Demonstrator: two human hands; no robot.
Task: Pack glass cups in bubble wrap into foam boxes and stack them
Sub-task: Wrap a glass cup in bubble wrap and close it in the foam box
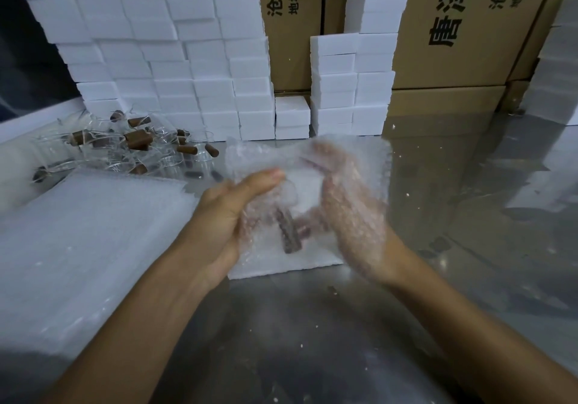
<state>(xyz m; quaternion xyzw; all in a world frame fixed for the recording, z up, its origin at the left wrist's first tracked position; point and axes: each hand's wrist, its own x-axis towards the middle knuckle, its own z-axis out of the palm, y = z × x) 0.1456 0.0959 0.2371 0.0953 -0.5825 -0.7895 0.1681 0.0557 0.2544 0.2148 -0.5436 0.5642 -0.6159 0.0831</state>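
Note:
A sheet of bubble wrap (250,159) is held up over the metal table (312,325). Inside it sits a glass cup with a brown wooden handle (289,230). My left hand (231,213) grips the wrap and cup from the left, thumb on top. My right hand (353,210) is behind the wrap, blurred, its fingers curled round the bundle from the right. Under the bundle lies an open white foam box (281,267).
Loose glass cups with brown handles (137,147) lie at the back left. A pile of bubble wrap sheets (78,241) covers the left of the table. Stacked white foam boxes (175,69) and cardboard cartons (463,28) line the back.

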